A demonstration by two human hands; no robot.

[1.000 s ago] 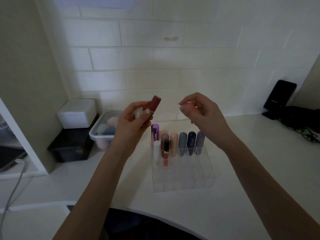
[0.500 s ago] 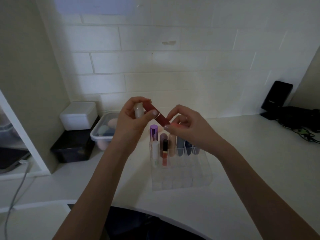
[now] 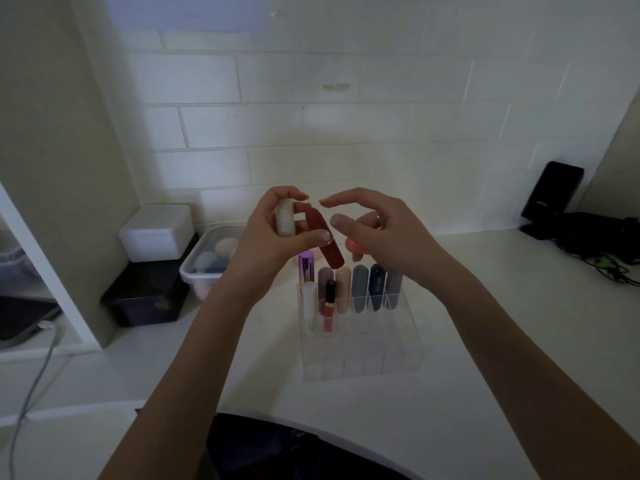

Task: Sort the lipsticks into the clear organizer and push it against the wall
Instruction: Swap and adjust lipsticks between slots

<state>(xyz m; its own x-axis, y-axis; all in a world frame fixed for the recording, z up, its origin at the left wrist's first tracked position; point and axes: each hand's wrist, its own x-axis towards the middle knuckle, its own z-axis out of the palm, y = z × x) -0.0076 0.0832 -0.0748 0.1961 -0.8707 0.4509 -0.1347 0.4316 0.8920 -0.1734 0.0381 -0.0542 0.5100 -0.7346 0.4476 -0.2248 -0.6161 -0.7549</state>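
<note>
My left hand (image 3: 266, 237) grips two lipsticks above the organizer: a dark red lipstick (image 3: 323, 242) tilted down to the right and a white lipstick (image 3: 285, 221) held upright. My right hand (image 3: 377, 230) hovers just right of them, its thumb and index finger apart, with a coral pink lipstick (image 3: 355, 247) tucked in its palm. The clear organizer (image 3: 360, 344) stands on the white counter, away from the tiled wall. Several lipsticks fill its back rows: purple (image 3: 305, 268), mauve, beige, grey-blue (image 3: 359, 289), navy, lilac, a white tube (image 3: 309, 306) and a coral gloss (image 3: 329, 306).
At the left stand a clear tub of makeup sponges (image 3: 207, 265), a white box (image 3: 156, 232) on a black box (image 3: 145, 296), and a cabinet side. A black device (image 3: 552, 195) and cables (image 3: 602, 251) sit at the right. A grey cable (image 3: 31, 386) hangs at the left.
My right hand has let go of the dark red lipstick's lower end and drawn back to the right, fingers spreading. The left hand still holds both lipsticks, the red one tilted further down.
</note>
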